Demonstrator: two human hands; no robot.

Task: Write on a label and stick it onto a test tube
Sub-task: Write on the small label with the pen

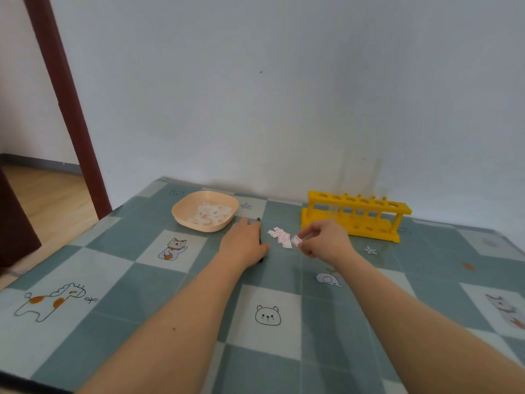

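Observation:
A small heap of white labels with red borders (279,236) lies on the checked tablecloth. My right hand (324,239) pinches one label (296,240) between thumb and fingers at the heap's right edge. My left hand (245,242) lies over a black pen (259,223) just left of the heap, with its fingers curled around the pen. A yellow test tube rack (355,216) stands behind my right hand. A clear test tube (375,177) rises from it, faint against the wall.
A peach bowl (181,211) with crumpled white scraps sits at the back left. The wall runs close behind the table (113,280). A dark red door frame (65,109) and a wooden floor lie to the left.

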